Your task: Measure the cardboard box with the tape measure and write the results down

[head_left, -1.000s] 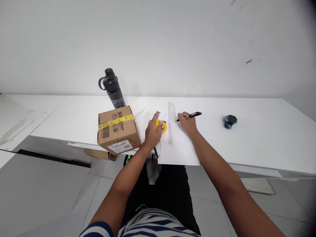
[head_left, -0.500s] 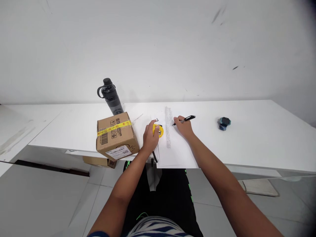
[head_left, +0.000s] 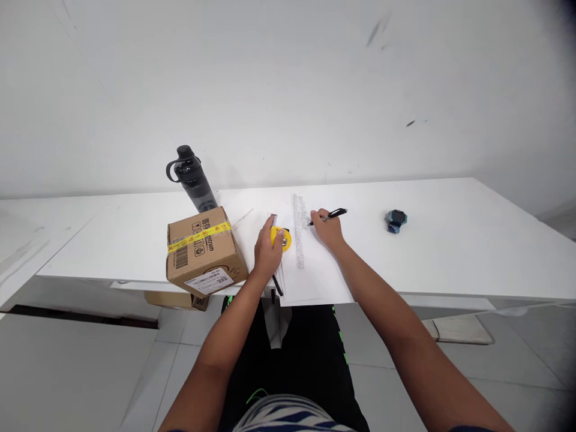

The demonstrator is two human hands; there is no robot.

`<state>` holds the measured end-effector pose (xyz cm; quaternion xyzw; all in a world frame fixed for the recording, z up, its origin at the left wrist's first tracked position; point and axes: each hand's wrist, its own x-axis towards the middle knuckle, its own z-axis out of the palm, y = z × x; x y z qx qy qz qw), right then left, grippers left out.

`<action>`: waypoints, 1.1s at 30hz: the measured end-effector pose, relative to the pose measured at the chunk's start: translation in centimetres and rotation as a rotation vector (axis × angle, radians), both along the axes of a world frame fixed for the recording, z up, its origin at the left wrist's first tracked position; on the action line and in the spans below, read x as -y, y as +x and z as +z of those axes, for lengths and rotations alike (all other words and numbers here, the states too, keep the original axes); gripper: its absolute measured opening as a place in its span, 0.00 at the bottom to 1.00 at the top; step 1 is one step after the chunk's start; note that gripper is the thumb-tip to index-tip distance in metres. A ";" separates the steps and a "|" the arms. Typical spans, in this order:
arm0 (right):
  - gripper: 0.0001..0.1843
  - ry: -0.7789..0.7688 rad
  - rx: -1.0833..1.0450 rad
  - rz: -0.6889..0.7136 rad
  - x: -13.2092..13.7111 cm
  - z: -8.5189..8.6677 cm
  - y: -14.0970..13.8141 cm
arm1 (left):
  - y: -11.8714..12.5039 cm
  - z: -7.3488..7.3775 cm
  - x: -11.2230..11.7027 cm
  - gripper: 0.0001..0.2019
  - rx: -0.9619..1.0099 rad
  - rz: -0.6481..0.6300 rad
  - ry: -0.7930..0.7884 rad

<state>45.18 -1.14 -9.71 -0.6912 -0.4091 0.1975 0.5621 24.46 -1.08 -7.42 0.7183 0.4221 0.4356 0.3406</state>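
Observation:
My left hand [head_left: 265,252] is closed around a yellow tape measure [head_left: 281,238] resting on a white sheet of paper [head_left: 315,270] at the table's front edge. A short bit of its metal blade sticks out toward the wall. My right hand [head_left: 327,231] grips a black pen [head_left: 327,215] with its tip on the paper, just right of a clear ruler [head_left: 299,229] that lies lengthwise on the sheet. The two hands sit on either side of the ruler.
A cardboard box [head_left: 204,250] with yellow tape stands left of my left hand, overhanging the white table [head_left: 450,252]. A dark water bottle [head_left: 191,177] stands behind it. A small blue-black watch-like device [head_left: 396,220] lies to the right. A wall rises right behind.
Everything has drifted slightly left in view as my head moved. Both hands keep their hold and stay in place on the paper.

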 end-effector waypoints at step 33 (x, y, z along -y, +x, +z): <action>0.20 -0.043 0.003 -0.015 0.0 0.3 0.0 | 0.0 -0.2 -0.1 0.23 0.008 0.011 0.007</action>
